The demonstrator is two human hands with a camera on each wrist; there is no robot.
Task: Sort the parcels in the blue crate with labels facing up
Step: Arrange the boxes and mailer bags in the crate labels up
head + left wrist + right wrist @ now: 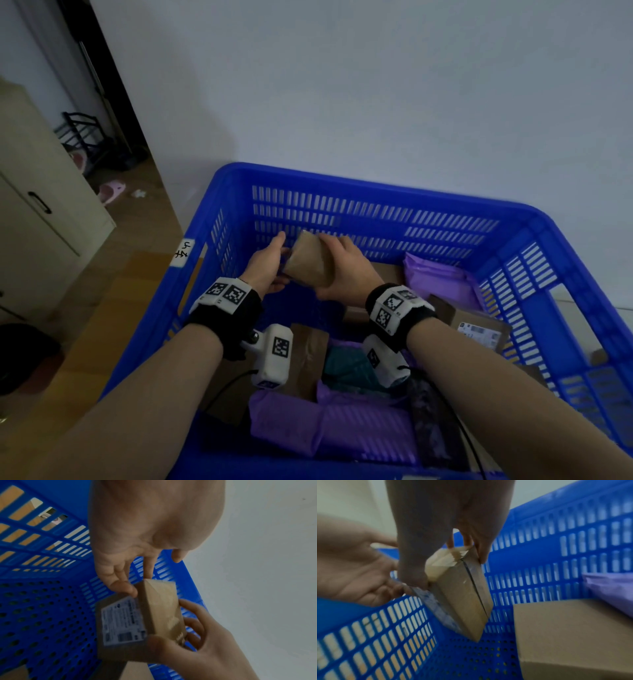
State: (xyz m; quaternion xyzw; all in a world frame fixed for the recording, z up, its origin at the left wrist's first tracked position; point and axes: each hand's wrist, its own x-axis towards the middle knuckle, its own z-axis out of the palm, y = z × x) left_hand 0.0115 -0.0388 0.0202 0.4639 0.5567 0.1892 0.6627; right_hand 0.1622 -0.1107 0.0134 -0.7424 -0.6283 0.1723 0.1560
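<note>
Against a plain pale wall (376, 85) stands the blue crate (394, 192), its slotted sides and perforated floor showing wooden flooring (113, 308) through the gaps. Above the crate's bare far-left corner, both hands meet on a small brown cardboard parcel (310, 262), held off the floor and tilted on edge. The right hand (346, 270) grips it, thumb on one broad face and fingers curled over the far edge. The left hand (265, 265) has its fingers loosely extended, fingertips (125, 588) touching the parcel's near corner rather than wrapping it. From the left wrist view the parcel's white printed label (122, 620) faces down and to the left, toward the crate floor.

Lower in the crate lie a larger cardboard box (573, 635), several purple mailer bags (438, 277), a teal packet (349, 371) and another box with a label (479, 334) facing up. A white tag (183, 251) with handwriting is stuck to the crate's left rim. To the left, a cream cabinet (41, 192) with a dark handle stands beside an open dark doorway (99, 102), where a black rack (82, 137) and something pink sit on the floor.
</note>
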